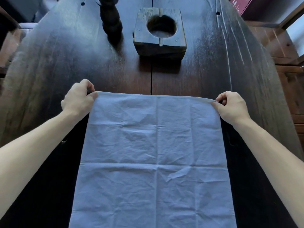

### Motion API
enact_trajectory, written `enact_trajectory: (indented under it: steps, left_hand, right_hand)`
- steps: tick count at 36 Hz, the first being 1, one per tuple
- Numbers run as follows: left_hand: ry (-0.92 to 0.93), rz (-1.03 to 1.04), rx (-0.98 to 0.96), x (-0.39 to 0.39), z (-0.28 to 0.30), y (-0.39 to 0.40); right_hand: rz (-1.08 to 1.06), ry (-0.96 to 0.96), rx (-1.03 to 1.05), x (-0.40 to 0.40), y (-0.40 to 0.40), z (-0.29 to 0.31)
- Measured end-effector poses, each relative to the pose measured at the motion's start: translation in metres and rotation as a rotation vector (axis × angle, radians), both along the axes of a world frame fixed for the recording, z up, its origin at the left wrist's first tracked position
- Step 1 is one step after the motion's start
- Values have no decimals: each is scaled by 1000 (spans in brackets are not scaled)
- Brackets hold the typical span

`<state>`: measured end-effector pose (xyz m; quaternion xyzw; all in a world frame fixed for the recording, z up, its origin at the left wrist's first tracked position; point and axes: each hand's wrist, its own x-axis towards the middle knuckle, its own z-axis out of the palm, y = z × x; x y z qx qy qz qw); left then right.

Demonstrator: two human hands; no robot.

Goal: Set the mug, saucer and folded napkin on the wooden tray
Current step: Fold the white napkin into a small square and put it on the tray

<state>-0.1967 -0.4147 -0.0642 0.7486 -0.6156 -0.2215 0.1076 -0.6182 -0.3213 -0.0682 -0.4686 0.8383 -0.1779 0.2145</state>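
A large pale blue-grey napkin is spread out, creased with fold lines, over the near part of the dark wooden table. My left hand pinches its far left corner. My right hand pinches its far right corner. The far edge is pulled taut between both hands. No mug, saucer or tray shows in the head view.
A dark wooden block with a round hole stands at the far middle of the table. A dark knobbly carved object lies to its left. Reddish wooden furniture stands off the right edge.
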Motion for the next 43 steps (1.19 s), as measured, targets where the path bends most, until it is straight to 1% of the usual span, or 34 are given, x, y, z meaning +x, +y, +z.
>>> enact_trajectory:
  steps: [5, 9, 11, 15, 19, 24, 33, 36, 43]
  left_hand:
    - [51, -23, -63, -2, 1, 8]
    - [213, 17, -98, -1, 11, 13]
    - [265, 49, -105, -1, 20, 19]
    - [297, 71, -150, 3, 37, 25]
    - [319, 70, -208, 10, 58, 30]
    - [305, 7, -256, 22, 86, 47]
    - [318, -31, -302, 51, 129, 99]
    - [313, -41, -313, 60, 140, 122]
    - [306, -86, -327, 75, 157, 173]
  right_hand:
    - [22, 13, 34, 4, 1, 6]
    - [-12, 2, 42, 11, 4, 12]
    - [-27, -7, 23, 14, 6, 19]
    - [-75, -46, -66, 20, 14, 43]
    - [-112, -92, -145, 22, 21, 67]
    - [-105, -136, -204, 29, 37, 93]
    - [-4, -141, -232, 49, 94, 135]
    - [24, -165, -246, 53, 115, 147]
    - [60, -154, -264, 55, 161, 169]
